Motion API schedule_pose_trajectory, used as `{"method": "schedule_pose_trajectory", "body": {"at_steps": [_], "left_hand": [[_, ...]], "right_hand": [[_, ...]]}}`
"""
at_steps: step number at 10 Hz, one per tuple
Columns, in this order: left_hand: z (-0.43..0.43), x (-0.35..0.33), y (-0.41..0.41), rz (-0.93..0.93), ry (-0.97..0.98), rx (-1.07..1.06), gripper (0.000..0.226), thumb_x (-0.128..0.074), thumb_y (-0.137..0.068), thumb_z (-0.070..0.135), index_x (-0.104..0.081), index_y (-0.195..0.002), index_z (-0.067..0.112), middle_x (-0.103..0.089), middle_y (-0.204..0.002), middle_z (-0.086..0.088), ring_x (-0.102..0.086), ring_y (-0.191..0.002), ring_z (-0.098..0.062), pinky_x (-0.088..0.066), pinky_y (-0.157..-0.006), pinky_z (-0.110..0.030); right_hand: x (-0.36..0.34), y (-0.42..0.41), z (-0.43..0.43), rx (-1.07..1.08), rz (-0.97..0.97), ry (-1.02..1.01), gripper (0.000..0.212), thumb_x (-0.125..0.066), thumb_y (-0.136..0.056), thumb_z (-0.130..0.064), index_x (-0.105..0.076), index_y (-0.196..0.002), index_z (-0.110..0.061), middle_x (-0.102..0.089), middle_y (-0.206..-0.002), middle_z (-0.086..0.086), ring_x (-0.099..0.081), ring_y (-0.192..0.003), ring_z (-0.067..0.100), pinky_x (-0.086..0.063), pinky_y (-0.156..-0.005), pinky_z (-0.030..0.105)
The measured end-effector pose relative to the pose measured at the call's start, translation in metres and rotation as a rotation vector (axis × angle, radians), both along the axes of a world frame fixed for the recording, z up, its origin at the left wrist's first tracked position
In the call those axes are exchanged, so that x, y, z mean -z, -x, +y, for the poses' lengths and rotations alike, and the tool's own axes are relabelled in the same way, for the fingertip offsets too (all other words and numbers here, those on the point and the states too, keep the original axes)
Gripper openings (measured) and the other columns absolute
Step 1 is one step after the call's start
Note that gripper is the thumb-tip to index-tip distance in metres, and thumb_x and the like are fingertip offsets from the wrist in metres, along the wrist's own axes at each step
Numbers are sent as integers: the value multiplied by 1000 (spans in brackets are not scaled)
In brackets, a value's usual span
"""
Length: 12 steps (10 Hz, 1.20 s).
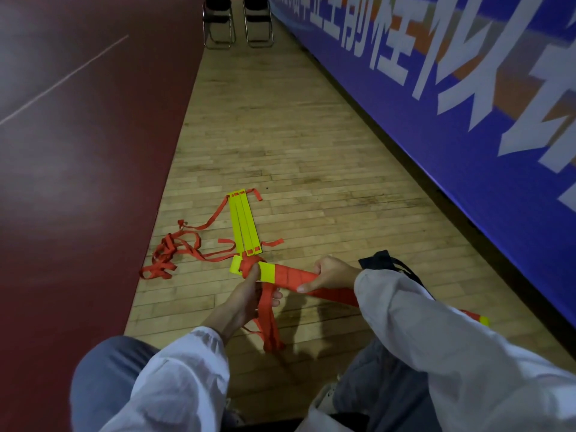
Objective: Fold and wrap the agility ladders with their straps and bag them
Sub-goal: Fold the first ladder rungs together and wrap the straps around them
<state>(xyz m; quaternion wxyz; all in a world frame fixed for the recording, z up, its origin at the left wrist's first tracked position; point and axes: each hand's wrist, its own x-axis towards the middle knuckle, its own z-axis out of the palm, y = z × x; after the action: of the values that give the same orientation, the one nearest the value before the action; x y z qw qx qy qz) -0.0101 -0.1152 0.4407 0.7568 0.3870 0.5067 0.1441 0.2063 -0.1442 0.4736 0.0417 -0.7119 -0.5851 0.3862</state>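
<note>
I hold a folded bundle of yellow ladder rungs (268, 272) across in front of me, partly wound in red strap. My right hand (330, 274) grips the wrapped part near its middle. My left hand (249, 294) pinches the red strap (268, 319) against the bundle with the thumb, and loose strap ends hang down to the floor. A second folded ladder (244, 224) lies on the wooden floor just beyond, with its red straps (170, 254) tangled out to the left. A dark bag (378, 260) peeks out behind my right sleeve.
A blue banner wall (452, 98) runs along the right. Dark red court flooring (78, 151) borders the wooden strip on the left. Two folding chairs (238, 23) stand at the far end. My knees are at the bottom of the view.
</note>
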Motion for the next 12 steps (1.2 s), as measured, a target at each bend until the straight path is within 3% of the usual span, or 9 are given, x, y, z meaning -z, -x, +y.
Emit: {"method": "schedule_pose_trajectory", "body": {"at_steps": [2,3,4,5,7,8,10,11,12], "left_hand": [[8,-1,11,-109,290,-174,117,12,-69,89,-68,-83,4,-72,-73,-13,-67,-56,-20,-40,-74,-32],[10,2,15,-91,299,-171,113,8,-69,90,-66,-83,5,-72,-75,-14,-68,-57,-21,-40,-76,-35],[10,-1,12,-17,195,-86,107,0,-75,87,-65,-82,2,-70,-70,-14,-66,-50,-20,-49,-53,-22],[9,-1,10,43,111,-30,100,-7,-81,82,-63,-75,0,-68,-63,-12,-61,-44,-17,-45,-41,-15],[10,3,8,80,16,55,80,-20,-89,74,-64,-80,7,-63,-68,-5,-57,-53,-13,-40,-65,-27],[9,1,6,84,-15,40,71,-25,-93,67,-62,-81,7,-62,-66,-4,-56,-51,-13,-40,-63,-27],[9,2,0,69,-8,-20,69,-21,-97,61,-61,-83,6,-61,-62,-4,-56,-50,-14,-40,-64,-29],[9,3,0,51,5,-16,70,-19,-98,60,-60,-85,6,-62,-61,-4,-56,-48,-13,-42,-61,-27],[7,3,3,23,21,-9,70,-19,-97,62,-60,-89,5,-64,-66,-7,-60,-47,-13,-48,-54,-20]], "right_hand": [[4,-1,0,-10,13,13,49,-78,-72,-54,-58,-82,-11,-57,-75,-2,-54,-68,11,-38,-58,22],[6,0,0,-15,12,18,45,-79,-72,-53,-53,-71,-16,-53,-69,-4,-51,-62,9,-36,-56,21],[11,1,-2,-20,-13,18,46,-79,-70,-55,-52,-69,-17,-54,-69,-4,-52,-65,11,-36,-56,22],[14,1,-4,-5,-34,-10,45,-79,-70,-56,-50,-74,-22,-55,-75,-5,-54,-69,10,-38,-58,24],[14,4,-7,-7,-9,14,45,-74,-77,-53,-53,-97,-19,-59,-79,-7,-59,-66,7,-41,-55,21],[12,5,-8,-10,3,38,44,-73,-79,-53,-53,-99,-19,-61,-80,-6,-60,-67,9,-45,-55,21],[20,3,-6,-1,53,82,51,-72,-78,-55,-55,-106,-16,-69,-96,9,-69,-83,26,-56,-75,37],[17,4,-6,0,59,84,48,-64,-81,-62,-54,-101,-20,-63,-88,1,-61,-73,15,-49,-65,27],[11,8,-10,32,180,132,52,-41,-86,-75,-59,-90,-25,-60,-85,3,-59,-70,16,-49,-64,24]]}}
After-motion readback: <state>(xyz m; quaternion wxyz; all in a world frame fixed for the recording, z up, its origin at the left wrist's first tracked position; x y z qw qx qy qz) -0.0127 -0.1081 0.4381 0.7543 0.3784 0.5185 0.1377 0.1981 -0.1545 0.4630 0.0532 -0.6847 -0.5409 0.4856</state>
